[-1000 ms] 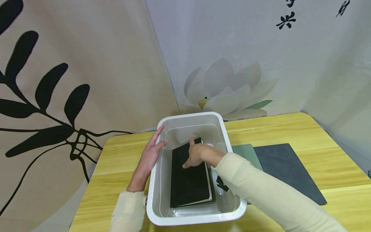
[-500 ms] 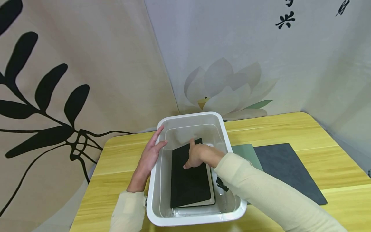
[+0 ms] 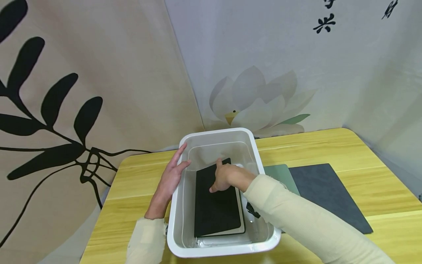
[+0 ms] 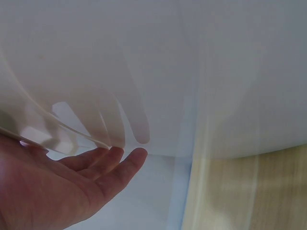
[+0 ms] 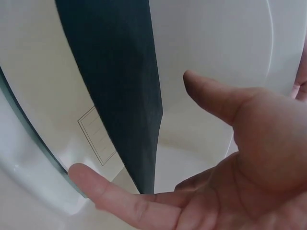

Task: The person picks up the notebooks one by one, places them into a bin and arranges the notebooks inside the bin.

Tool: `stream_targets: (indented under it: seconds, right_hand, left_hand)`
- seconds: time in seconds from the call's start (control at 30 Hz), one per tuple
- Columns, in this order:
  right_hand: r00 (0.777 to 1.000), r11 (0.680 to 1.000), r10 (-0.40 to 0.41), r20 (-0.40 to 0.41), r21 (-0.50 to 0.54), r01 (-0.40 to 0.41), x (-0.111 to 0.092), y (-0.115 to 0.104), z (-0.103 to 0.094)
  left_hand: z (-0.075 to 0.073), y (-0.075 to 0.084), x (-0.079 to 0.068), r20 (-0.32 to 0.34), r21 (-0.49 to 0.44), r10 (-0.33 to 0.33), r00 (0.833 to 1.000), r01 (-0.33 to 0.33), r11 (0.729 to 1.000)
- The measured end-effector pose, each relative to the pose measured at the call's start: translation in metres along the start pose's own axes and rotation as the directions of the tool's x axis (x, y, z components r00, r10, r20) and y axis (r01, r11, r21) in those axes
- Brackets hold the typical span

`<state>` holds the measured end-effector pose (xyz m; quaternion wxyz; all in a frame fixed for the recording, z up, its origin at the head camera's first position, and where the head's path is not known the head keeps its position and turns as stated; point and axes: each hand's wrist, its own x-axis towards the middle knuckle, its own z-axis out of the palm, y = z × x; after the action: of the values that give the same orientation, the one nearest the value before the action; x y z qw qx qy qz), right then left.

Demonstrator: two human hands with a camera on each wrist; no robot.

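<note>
My left hand [image 3: 170, 178] holds the left rim of a white plastic bin [image 3: 222, 252], thumb over the rim. In the left wrist view, its fingers [image 4: 120, 172] reach under the rim and touch the outer wall. Inside the bin lies a black-covered notebook [image 3: 215, 211], its cover raised from the pale pages. My right hand [image 3: 227, 178] is in the bin over the notebook's right side. The right wrist view shows its fingers loosely extended, one fingertip by the page with a printed box [image 5: 98, 136] and the thumb apart from the dark cover [image 5: 117, 76].
Right of the bin, a green notebook or folder [image 3: 280, 174] and a larger dark blue-grey one [image 3: 324, 194] lie on the wooden table [image 3: 306, 146]. A small black object [image 3: 252, 210] shows beside the right sleeve. A printed cloth [image 3: 138, 73] hangs behind.
More of the notebook's pale page shows below the black cover than a second ago, as the pages have dropped away from it. Both hands stay nearly in place.
</note>
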<state>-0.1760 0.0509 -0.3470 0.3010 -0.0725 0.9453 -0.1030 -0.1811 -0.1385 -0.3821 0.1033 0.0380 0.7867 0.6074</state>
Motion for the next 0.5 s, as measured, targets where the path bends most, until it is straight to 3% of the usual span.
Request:
stream_targets:
  seconds: [0.5]
  right_hand:
    - [1.0, 1.0, 0.002, -0.022, -0.01, -0.002, -0.0001, -0.0003, 0.0009]
  left_hand:
    - [-0.0005, 0.0, -0.0003, 0.0, 0.001, 0.003, 1.0, -0.003, 1.0]
